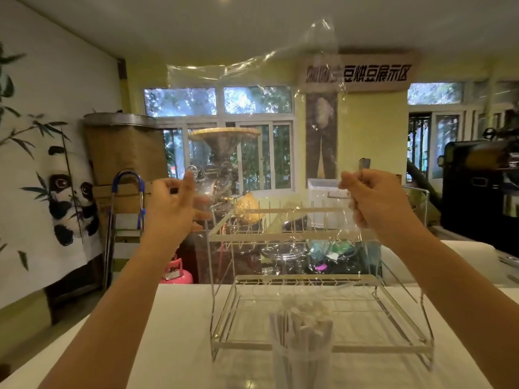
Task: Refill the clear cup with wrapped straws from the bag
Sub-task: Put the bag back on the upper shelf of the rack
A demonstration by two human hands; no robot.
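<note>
I hold the clear plastic bag (252, 113) raised above the white counter (174, 346). My right hand (373, 200) pinches its edge; my left hand (174, 203) is spread, fingers loose, beside the film. The clear cup (302, 357) stands at the counter's near edge, in front of the wire dish rack (393, 318), packed with wrapped straws (303, 318). The bag appears empty. Judgement: check it for remaining straws before lowering.

The bag (252, 80) is thin clear plastic, glossy and crinkled. The straws (306, 329) wear matt white paper. The cup (302, 366) is clear smooth plastic. The rack (323, 237) is shiny metal wire; the bench (174, 332) is matt white.
</note>
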